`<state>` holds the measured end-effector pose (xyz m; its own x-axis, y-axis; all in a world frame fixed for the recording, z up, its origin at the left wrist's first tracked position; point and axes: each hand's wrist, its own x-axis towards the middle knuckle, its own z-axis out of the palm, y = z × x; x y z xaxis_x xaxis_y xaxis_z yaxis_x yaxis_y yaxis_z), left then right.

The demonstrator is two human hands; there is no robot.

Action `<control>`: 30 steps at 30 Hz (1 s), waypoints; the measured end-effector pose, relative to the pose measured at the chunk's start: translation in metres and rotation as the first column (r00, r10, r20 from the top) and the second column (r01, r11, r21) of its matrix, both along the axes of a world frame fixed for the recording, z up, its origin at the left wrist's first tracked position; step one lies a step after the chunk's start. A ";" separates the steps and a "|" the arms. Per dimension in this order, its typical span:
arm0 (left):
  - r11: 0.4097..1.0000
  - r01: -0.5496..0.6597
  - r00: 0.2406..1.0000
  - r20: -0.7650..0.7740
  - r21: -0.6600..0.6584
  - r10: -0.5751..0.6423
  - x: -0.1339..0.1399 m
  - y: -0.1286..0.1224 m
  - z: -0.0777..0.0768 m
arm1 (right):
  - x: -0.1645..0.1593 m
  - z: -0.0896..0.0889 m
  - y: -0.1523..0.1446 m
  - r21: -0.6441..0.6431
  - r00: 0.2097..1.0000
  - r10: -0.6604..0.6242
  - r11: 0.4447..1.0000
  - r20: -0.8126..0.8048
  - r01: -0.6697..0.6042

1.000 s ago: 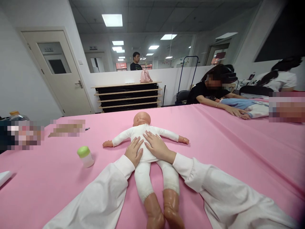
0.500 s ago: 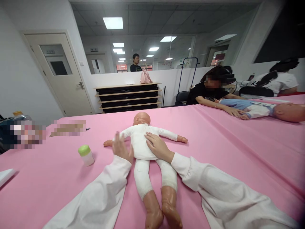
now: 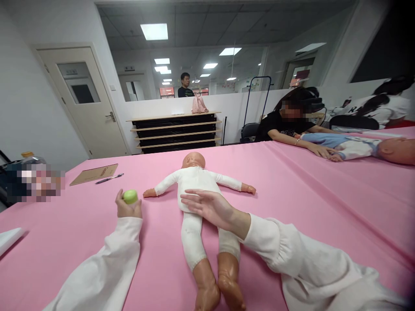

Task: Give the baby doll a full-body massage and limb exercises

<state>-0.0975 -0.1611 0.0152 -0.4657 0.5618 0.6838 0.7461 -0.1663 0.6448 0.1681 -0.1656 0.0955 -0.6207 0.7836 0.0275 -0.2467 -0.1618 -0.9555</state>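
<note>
A baby doll [image 3: 191, 179] with a white cloth body lies face down on the pink tablecloth [image 3: 285, 207], its head away from me and its arms spread. To the left of the doll, my left hand [image 3: 127, 207] is wrapped round a small bottle with a green lid [image 3: 130, 197]; most of the clear body is hidden by the fingers. Over the doll's lower back is my right hand [image 3: 214, 207], fingers stretched out and holding nothing. The palm is turned partly upward and sideways; whether it touches the doll I cannot tell.
A brown notebook [image 3: 94, 173] and a pen [image 3: 109, 178] lie at the far left. Across the table on the right, a co-worker's hand [image 3: 319, 150] rests by another doll [image 3: 353, 147] in blue and white clothes. A white object [image 3: 11, 239] sits at the left edge.
My left hand has moved left from the doll's side and taken hold of the bottle. The right hand has turned and shifted toward me from the doll's back.
</note>
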 end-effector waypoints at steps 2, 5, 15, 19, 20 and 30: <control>0.984 0.149 0.969 -0.213 0.093 -0.127 0.027 -0.008 0.019 | -0.002 0.005 -0.012 -0.244 0.984 0.101 0.960 -0.149 -0.135; 0.902 0.429 0.652 -0.709 0.052 -0.269 0.078 -0.029 0.053 | -0.003 0.009 -0.023 -0.449 0.957 0.063 0.873 -0.284 -0.191; 0.839 0.506 0.358 -0.836 -0.200 -0.415 0.132 -0.051 0.073 | 0.002 0.010 -0.030 -0.660 0.949 -0.221 0.751 -0.225 0.018; 0.845 0.529 0.521 -0.758 -0.074 -0.393 0.125 -0.043 0.064 | 0.002 0.008 -0.026 -0.580 0.959 -0.197 0.813 -0.202 0.045; 0.867 0.498 0.642 -0.679 0.015 -0.357 0.122 -0.039 0.062 | 0.003 0.009 -0.026 -0.569 0.959 -0.203 0.821 -0.198 0.056; 0.993 0.011 0.980 0.198 -0.121 0.013 0.074 0.033 0.002 | 0.011 0.022 -0.029 -0.581 0.971 -0.159 0.813 -0.177 0.028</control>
<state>-0.0236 -0.1282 0.0168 -0.5856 0.6343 0.5048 0.6017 -0.0771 0.7950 0.1792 -0.1948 0.1180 -0.5746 0.7516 -0.3238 -0.4699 -0.6269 -0.6214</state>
